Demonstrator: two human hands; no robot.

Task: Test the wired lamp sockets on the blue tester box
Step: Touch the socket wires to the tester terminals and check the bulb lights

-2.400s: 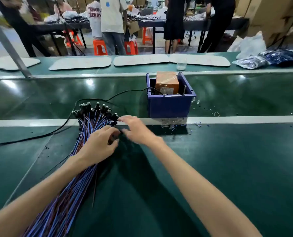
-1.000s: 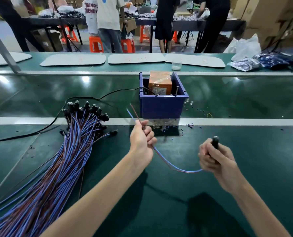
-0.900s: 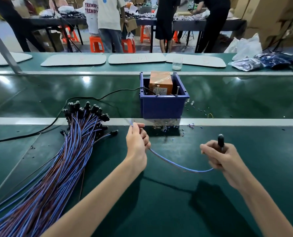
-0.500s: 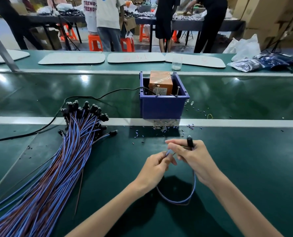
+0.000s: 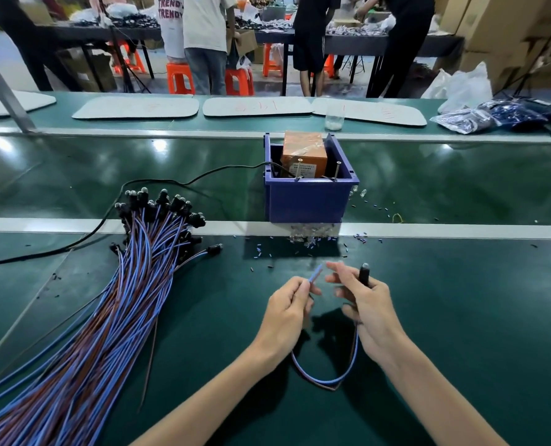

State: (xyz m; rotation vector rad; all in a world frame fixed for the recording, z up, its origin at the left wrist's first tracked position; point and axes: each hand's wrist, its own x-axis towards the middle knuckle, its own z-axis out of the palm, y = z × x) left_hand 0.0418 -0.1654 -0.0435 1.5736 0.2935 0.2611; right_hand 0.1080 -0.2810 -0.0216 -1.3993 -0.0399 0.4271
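Observation:
The blue tester box (image 5: 306,201) stands on the green belt ahead, with an orange block (image 5: 304,154) inside and two metal pins at its front rim. My left hand (image 5: 288,312) pinches the blue wire end (image 5: 315,273) of one lamp lead. My right hand (image 5: 362,304) grips that lead's black socket (image 5: 363,274), tip up, with the forefinger stretched toward the wire end. The lead's blue and brown wire (image 5: 329,379) hangs in a loop below both hands. A big bundle of wired sockets (image 5: 132,275) lies to the left.
A black cable (image 5: 184,183) runs from the tester box off to the left. Small wire scraps (image 5: 312,238) lie in front of the box. A plastic cup (image 5: 334,117), white mats and bagged goods sit on the far bench. People stand at tables behind.
My hands took one lead from the bundle, held it apart, then came together near the box. Since half a second ago the hands parted slightly and the wire end stands free.

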